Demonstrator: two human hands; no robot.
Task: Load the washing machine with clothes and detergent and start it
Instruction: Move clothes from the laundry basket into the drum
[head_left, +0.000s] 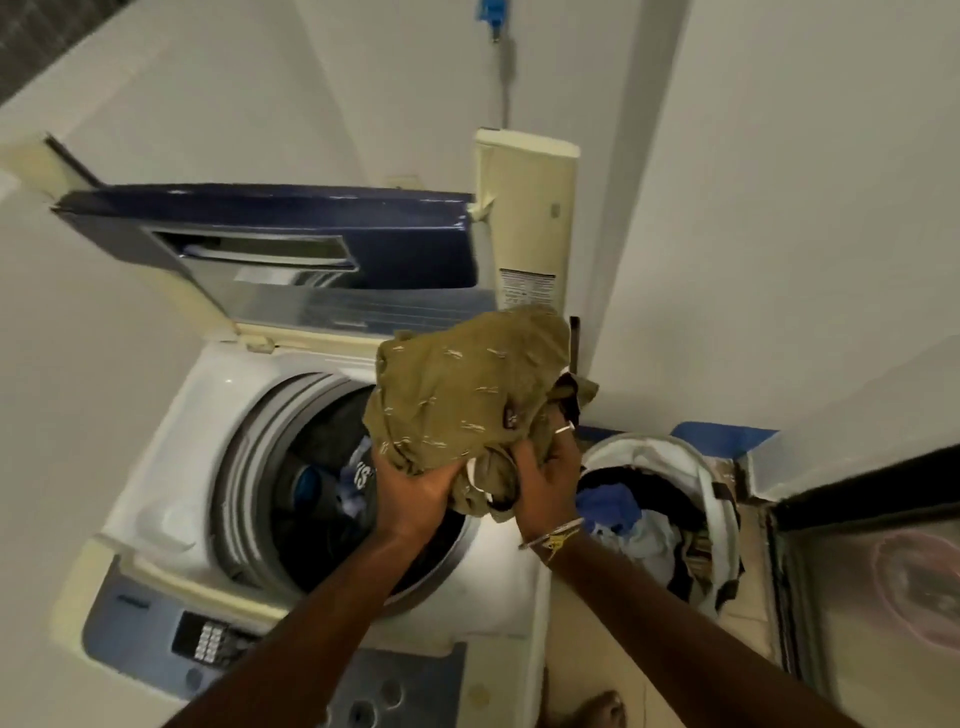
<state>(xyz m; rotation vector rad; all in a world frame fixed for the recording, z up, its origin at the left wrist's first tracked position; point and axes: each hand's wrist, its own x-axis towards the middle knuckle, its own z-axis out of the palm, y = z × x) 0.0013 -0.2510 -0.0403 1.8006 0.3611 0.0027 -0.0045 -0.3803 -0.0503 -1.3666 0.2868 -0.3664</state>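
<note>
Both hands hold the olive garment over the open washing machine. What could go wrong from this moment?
1. The olive garment is bunched with other cloth between the left hand and right hand; part hangs near the drum rim, so it may drape over the edge instead of falling in.
2. A loose piece may drop beside the machine, near the laundry basket.
</note>
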